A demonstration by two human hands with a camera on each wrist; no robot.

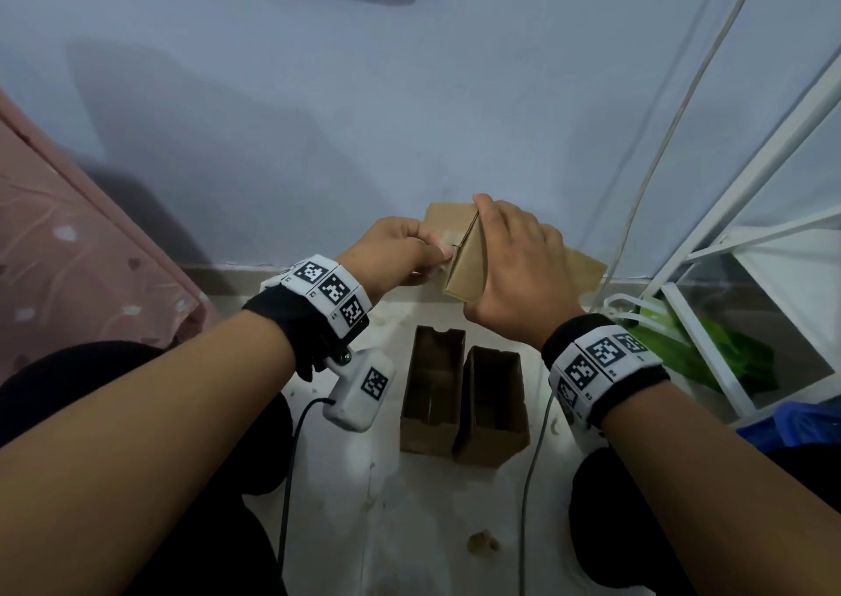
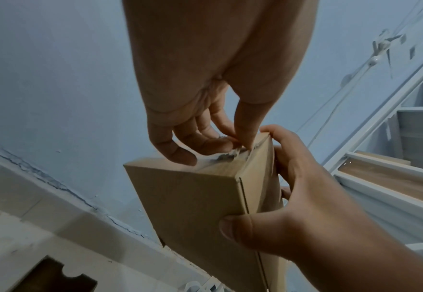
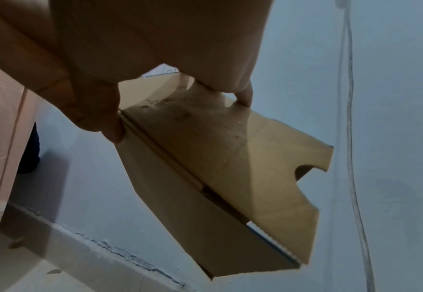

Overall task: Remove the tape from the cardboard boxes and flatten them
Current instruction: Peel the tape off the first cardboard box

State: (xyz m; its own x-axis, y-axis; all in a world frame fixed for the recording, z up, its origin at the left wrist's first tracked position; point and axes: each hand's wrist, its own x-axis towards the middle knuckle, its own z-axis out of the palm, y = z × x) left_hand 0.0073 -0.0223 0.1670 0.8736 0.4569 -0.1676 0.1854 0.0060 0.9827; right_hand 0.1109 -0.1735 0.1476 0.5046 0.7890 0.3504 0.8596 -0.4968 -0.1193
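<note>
Standing open on speckled floor (image 1: 409,527); two boxes (image 1: 464,402), blue wall (image 1: 318,117).

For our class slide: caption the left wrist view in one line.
Right hand grips the box while the left hand pinches its tape.

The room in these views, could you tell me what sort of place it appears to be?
Probably a room in a home, with the work done on the floor: a patterned pink bedcover, a white metal rack by the painted wall, and open cardboard boxes standing on the floor.
</note>
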